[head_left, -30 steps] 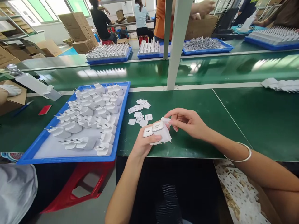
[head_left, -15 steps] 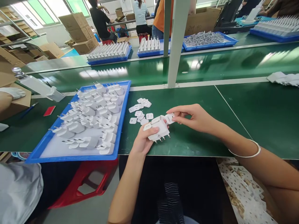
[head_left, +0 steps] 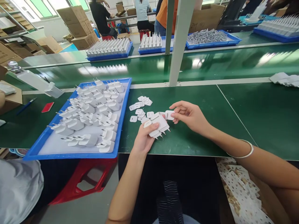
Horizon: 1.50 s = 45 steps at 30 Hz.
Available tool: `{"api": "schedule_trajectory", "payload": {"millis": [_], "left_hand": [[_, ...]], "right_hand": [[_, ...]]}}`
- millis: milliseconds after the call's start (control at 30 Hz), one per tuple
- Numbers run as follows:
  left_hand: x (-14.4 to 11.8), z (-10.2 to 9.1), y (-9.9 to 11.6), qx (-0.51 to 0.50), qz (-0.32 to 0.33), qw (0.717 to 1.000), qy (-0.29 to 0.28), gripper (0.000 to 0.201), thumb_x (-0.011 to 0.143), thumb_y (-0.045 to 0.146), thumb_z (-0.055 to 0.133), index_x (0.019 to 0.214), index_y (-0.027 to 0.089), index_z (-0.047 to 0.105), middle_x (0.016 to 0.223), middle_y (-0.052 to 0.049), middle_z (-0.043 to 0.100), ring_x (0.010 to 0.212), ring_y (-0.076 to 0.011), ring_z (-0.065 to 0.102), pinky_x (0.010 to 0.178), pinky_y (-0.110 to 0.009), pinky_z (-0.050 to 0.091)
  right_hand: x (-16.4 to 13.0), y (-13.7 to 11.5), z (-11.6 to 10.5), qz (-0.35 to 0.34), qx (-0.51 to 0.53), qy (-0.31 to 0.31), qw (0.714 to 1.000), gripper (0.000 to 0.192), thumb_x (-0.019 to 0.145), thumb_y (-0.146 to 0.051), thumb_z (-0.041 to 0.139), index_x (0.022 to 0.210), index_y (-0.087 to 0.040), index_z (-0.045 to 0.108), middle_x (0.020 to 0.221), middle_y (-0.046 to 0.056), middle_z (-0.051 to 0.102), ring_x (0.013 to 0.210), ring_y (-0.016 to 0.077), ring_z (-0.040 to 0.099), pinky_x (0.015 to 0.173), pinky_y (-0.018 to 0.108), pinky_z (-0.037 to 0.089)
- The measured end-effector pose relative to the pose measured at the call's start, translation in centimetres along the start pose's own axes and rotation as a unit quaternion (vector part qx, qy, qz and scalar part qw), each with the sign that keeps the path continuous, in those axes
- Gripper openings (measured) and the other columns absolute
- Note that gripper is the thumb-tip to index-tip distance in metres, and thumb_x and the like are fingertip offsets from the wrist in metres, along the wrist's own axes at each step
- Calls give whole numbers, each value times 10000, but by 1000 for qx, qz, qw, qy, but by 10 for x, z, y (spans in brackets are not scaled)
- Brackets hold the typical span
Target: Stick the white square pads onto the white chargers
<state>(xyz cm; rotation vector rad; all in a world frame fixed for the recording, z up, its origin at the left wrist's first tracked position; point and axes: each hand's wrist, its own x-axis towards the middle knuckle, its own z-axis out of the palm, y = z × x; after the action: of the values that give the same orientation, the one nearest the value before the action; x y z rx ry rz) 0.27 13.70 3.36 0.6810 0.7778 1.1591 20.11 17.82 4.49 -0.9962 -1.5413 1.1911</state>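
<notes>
Several white plug adapters [head_left: 159, 122], with metal pins pointing down and toward me, are bunched in my left hand [head_left: 145, 137], its thumb across the front. My right hand [head_left: 188, 116] pinches a small white square cover plate [head_left: 169, 114] between thumb and fingers, close against the right side of the held adapters. Just behind my left hand, loose white cover plates [head_left: 140, 104] lie scattered on the green table [head_left: 198, 93]. Left of them stands a blue tray [head_left: 120, 124] filled with white plug adapters [head_left: 93, 109], pins showing.
A white post [head_left: 179, 46] rises from the table's back rail. Trays of plug parts [head_left: 108, 49] and a tray of metal pieces [head_left: 207, 36] stand on the far ledge. At left are a red card [head_left: 48, 107], a blue pen [head_left: 26, 105] and a red stool [head_left: 93, 177].
The camera view has shifted slightly. My right hand has loosened its index finger a little while still at the cover plate. My left hand keeps the adapters in nearly the same place.
</notes>
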Motion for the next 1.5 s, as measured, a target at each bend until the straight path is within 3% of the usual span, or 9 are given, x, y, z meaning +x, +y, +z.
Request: {"api": "schedule_trajectory", "payload": {"millis": [100, 233, 367, 433, 500, 567, 733, 1000, 1500], "left_hand": [[0, 2, -1, 10, -2, 1000, 12, 455, 640, 324, 891, 1040, 130, 797, 1067, -92, 784, 1023, -260, 736, 879, -295, 583], [0, 2, -3, 27, 4, 999, 18, 439, 674, 316, 874, 1064, 133, 793, 1052, -92, 785, 976, -229, 734, 840, -262, 560], [-2, 4, -7, 146, 83, 986, 11, 398, 731, 299, 851, 1101, 175, 774, 1168, -84, 756, 1099, -251, 697, 955, -332, 543], [-3, 6, -10, 267, 210, 940, 41, 354, 744, 258, 847, 1084, 196, 772, 1244, -84, 725, 1194, -253, 656, 1057, -381, 511], [-2, 8, -14, 369, 336, 862, 85, 333, 756, 219, 835, 1081, 203, 762, 1276, -94, 707, 1215, -250, 648, 1104, -431, 497], [-1, 11, -18, 421, 411, 800, 118, 346, 775, 203, 817, 1112, 206, 740, 1270, -101, 706, 1175, -249, 672, 1079, -463, 527], [-1, 14, -24, 455, 483, 737, 128, 340, 816, 199, 786, 1147, 180, 709, 1254, -114, 709, 1120, -238, 703, 1000, -418, 590], [-2, 15, -25, 470, 499, 718, 120, 306, 850, 209, 753, 1149, 180, 696, 1249, -108, 711, 1100, -233, 713, 968, -397, 609], [-1, 15, -27, 472, 500, 716, 117, 291, 867, 216, 729, 1153, 178, 687, 1252, -113, 709, 1102, -236, 717, 966, -408, 616]], "right_hand": [[-7, 3, 8, -54, -93, 19, 994, 195, 884, -323, 709, 1035, -201, 720, 762, 12, 706, 633, 154, 681, 643, 322, 610], [-13, 7, 10, -171, -260, 4, 950, 237, 868, -248, 689, 1094, -187, 734, 888, 67, 743, 704, 187, 680, 699, 374, 597], [-11, 5, 2, -149, -288, 13, 946, 212, 863, -234, 686, 1067, -205, 736, 892, 66, 754, 712, 197, 674, 678, 376, 592], [-9, -2, -2, -108, -247, 40, 962, 207, 838, -245, 732, 1044, -218, 738, 969, 67, 765, 779, 204, 687, 688, 364, 601], [-9, -11, -3, -71, -176, 71, 979, 221, 812, -268, 780, 1025, -230, 734, 1042, 62, 758, 882, 216, 695, 702, 347, 601], [-12, -18, 0, -53, -96, 84, 990, 227, 796, -285, 812, 1001, -242, 725, 1041, 48, 740, 943, 213, 687, 723, 328, 589], [-27, -24, 21, -90, 22, 61, 994, 235, 784, -231, 830, 964, -262, 682, 1055, 34, 654, 1054, 200, 633, 817, 315, 569], [-30, -19, 31, -107, 2, 48, 993, 223, 804, -204, 808, 954, -260, 653, 1063, 41, 635, 1060, 205, 620, 828, 335, 565], [-30, -15, 33, -121, -26, 53, 991, 225, 805, -223, 804, 940, -261, 628, 1054, 38, 627, 1016, 203, 629, 847, 360, 594]]}}
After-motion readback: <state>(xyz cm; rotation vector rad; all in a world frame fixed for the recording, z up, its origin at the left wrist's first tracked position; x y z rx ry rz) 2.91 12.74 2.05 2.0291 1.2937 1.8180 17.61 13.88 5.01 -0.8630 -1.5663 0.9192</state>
